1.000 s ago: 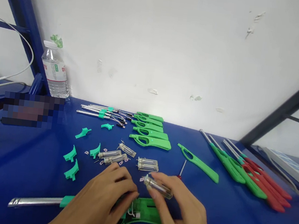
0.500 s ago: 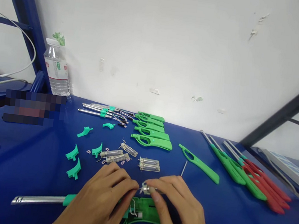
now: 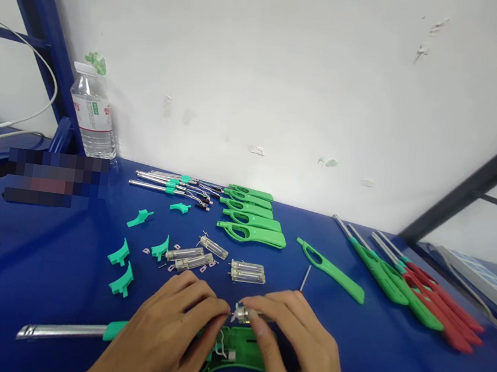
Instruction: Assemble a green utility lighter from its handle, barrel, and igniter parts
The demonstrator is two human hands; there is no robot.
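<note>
My right hand [image 3: 297, 343] pinches a small clear lighter fuel tank [image 3: 242, 313], its valve end pointing left. My left hand [image 3: 181, 322] has thumb and forefinger pressed together at the tip of that valve; what they hold, if anything, is too small to make out. Beneath both hands lies an opened green lighter handle shell [image 3: 246, 352] with white wires inside, partly hidden by the fingers. From its left end a metal lighter barrel [image 3: 63, 331] with a green collar extends across the table.
Several clear fuel tanks [image 3: 247, 272] and green triggers [image 3: 121, 280] lie beyond my hands. Green handle shells [image 3: 251, 234] and barrels with wires [image 3: 153, 186] are at the back. A screwdriver [image 3: 305, 277], a loose shell [image 3: 332, 273] and red and green lighters [image 3: 436, 312] lie right; a water bottle [image 3: 94, 116] stands left.
Both hands keep almost the same pose around the fuel tank. The view has shifted very slightly; nothing is visibly let go or picked up.
</note>
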